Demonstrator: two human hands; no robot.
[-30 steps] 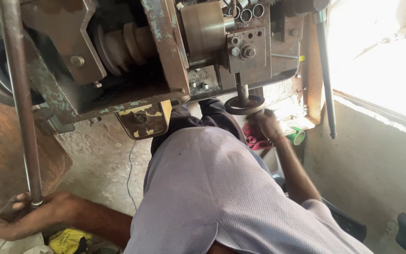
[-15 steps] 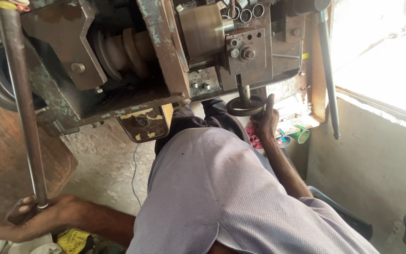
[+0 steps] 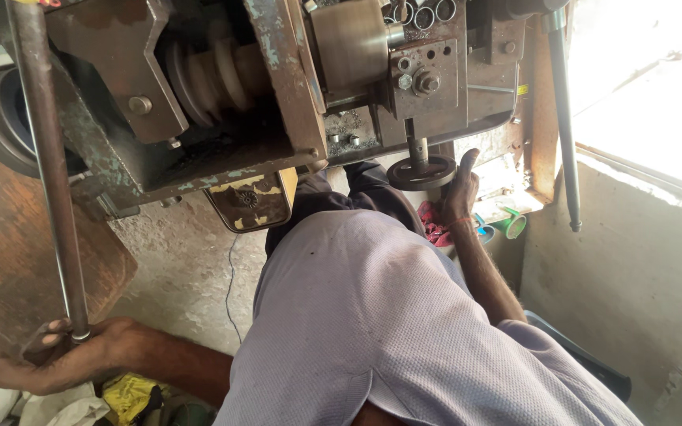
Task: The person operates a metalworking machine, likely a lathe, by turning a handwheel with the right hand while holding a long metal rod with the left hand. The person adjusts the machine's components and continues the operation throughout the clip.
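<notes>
I am leaning over an old greasy lathe [image 3: 222,118]. My left hand [image 3: 57,359] is at the lower left, its fingers wrapped around the bottom end of a long steel rod [image 3: 45,166] that runs up to the top left corner. My right hand [image 3: 459,193] reaches forward and grips the right rim of a small black handwheel [image 3: 420,172] under the machine's carriage, thumb pointing up. My grey shirt [image 3: 388,331] fills the middle of the view.
A rusty metal plate [image 3: 17,252] lies at the left under the rod. A second thin lever [image 3: 562,118] hangs at the right by a concrete wall [image 3: 633,268]. Green and blue cups [image 3: 507,225] stand past my right hand. A thin cable [image 3: 230,276] crosses the concrete floor.
My right hand has slid slightly up along the handwheel's rim. My left hand stays on the rod's end. The view has shifted a little.
</notes>
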